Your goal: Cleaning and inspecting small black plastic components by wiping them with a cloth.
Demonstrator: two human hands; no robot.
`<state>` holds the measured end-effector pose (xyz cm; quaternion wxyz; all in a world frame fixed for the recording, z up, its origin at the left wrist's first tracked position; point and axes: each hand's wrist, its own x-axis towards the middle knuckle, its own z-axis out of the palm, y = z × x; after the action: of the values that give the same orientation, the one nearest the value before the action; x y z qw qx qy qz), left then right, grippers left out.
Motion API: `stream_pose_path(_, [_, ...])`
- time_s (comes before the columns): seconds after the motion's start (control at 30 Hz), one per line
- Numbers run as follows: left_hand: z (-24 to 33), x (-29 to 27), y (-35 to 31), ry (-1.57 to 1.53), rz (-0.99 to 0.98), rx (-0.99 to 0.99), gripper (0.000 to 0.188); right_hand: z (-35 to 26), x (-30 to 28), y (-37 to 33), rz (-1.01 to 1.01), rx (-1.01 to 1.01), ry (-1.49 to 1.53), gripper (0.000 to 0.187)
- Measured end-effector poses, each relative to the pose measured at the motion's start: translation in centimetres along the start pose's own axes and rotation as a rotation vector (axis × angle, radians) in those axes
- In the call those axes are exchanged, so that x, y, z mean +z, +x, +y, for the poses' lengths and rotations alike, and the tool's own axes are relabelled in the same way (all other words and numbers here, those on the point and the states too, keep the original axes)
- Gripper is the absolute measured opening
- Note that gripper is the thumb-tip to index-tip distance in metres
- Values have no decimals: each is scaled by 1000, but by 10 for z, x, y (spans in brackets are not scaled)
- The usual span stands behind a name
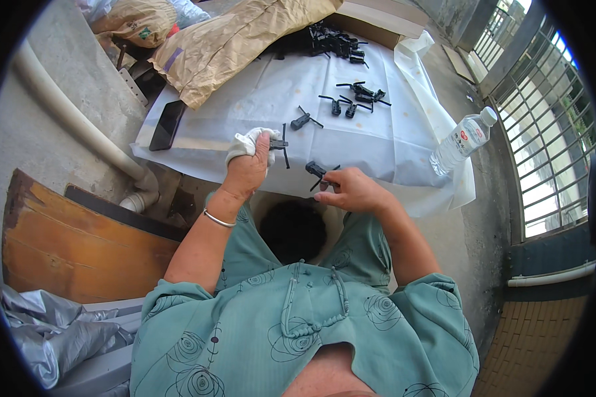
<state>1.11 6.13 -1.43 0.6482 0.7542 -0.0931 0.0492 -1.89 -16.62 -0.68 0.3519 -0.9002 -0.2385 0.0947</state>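
Note:
My left hand (245, 165), partly covered by a white glove or cloth, is closed on a small black plastic part (279, 143) with a thin crossbar at its end. In the fingertips of my right hand (356, 189) is a similar black part with thin arms (316, 169), held over the table's near edge. One more loose black part (302, 122) lies on the white sheet (258, 106) just beyond my hands. A small cluster of these parts (361, 96) sits farther right, and a larger heap (338, 43) is at the back.
Crumpled brown paper (225, 49) covers the table's back left, near a dark phone (167, 126). A clear water bottle (463, 142) stands at the right edge. Between my knees is a round container (334, 228) with a dark inside. A cardboard box (371, 23) is behind the heap.

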Motion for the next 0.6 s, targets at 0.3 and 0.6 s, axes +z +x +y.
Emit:
stream_pose_path(0.3, [15, -3, -30, -272, -62, -156, 31, -51, 20, 12, 294, -494, -14, 20])
stream_pose_path(0.6, [27, 11, -56, -446, -129, 44, 29, -63, 40, 3, 372, -463, 326, 9])
